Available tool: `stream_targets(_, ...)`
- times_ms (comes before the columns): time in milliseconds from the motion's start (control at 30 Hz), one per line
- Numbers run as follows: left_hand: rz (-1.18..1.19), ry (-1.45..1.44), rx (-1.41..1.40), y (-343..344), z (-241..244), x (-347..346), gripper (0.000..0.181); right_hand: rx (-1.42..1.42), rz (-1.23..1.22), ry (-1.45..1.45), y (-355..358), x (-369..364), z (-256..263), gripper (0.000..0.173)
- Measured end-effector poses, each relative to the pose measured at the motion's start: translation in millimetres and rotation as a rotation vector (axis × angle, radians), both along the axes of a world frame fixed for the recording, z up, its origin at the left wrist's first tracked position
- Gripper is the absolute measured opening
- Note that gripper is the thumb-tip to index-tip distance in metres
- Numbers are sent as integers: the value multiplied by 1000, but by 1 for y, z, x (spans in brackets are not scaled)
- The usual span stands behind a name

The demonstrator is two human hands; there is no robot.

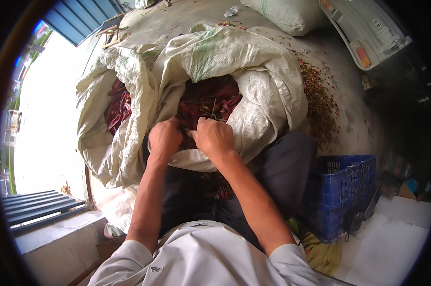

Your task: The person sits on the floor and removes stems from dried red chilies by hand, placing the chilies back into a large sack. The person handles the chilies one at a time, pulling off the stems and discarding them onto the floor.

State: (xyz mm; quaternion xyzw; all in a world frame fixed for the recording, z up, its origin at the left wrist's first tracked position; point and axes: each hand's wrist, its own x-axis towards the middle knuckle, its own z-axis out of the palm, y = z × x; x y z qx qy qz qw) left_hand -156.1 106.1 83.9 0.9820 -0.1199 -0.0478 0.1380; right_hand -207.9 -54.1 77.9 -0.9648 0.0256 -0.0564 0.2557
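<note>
In front of me a large white woven sack (269,100) gapes, its rim rolled outward. Dark red dried chilli peppers (229,87) fill it, with pale stems among them. Over the near side of its mouth, my left hand (166,137) and my right hand (213,137) are close together, backs upward and fingers curled. The left one is slightly blurred. Whatever the fingertips hold is hidden by the hands. A second white woven sack (93,118) leans against the first on the left, with more red dried peppers (118,111) inside.
A blue plastic crate (347,200) stands at my right. Stem scraps (317,96) litter the concrete floor beyond the sack. At the back are a stuffed white sack (287,14), a vehicle's rear (372,32) and a small wooden stool (111,32). Blue slats (43,209) edge the left.
</note>
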Motion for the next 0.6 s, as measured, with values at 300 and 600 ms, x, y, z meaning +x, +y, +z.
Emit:
stream_targets(300,167,255,-577,30,6,-3,21,557,-243,49,-24,-1,-7,27)
stream_targets(600,152,552,-1171,-16,41,-19,35,798,25,-186,-12,-21,-2,15)
